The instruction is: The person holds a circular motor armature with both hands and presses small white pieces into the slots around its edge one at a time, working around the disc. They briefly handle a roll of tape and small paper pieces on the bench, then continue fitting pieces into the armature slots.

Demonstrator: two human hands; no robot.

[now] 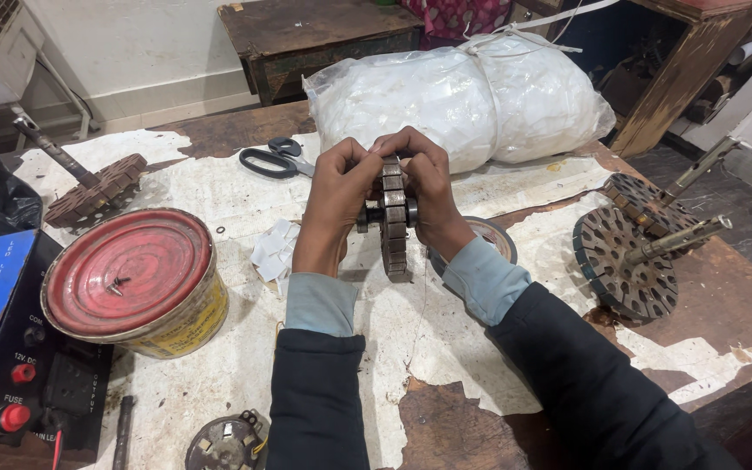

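Observation:
Both my hands hold a slotted metal motor core [394, 228] on edge above the paper-covered table [446, 348]. My left hand [334, 204] grips its left side and my right hand [431, 198] grips its right side, fingers meeting at the top rim. A short dark shaft sticks out of the core's middle toward my left hand. A small heap of white paper slips [273, 250] lies just left of my left wrist. A roll of tape [494, 236] peeks out behind my right wrist.
A round tin with a red lid [132, 278] sits at the left, beside a blue power box [2, 339]. Black scissors [273, 158] and a big white plastic bag [463, 96] lie behind. More cores on shafts rest at the right [628, 261] and far left [93, 187].

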